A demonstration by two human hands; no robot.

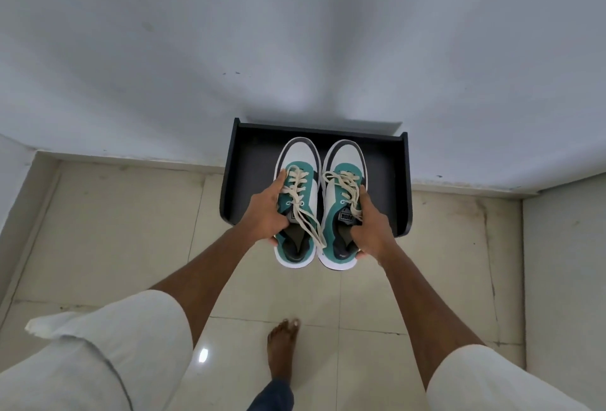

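I hold a pair of teal and white sneakers with cream laces side by side over a black shelf [239, 164] that stands against the white wall. My left hand [267, 210] grips the left sneaker [300, 161] along its outer side, thumb over the tongue. My right hand [372, 223] grips the right sneaker [346, 161] along its outer side, fingers curled near the laces. The toes point at the wall and the heels jut past the shelf's front edge. Whether the soles touch the shelf I cannot tell.
Beige floor tiles [131, 230] spread around the shelf. A white wall [295, 33] rises behind it, and another wall stands at the right [564, 263]. My bare foot [283, 345] is on the floor below the sneakers.
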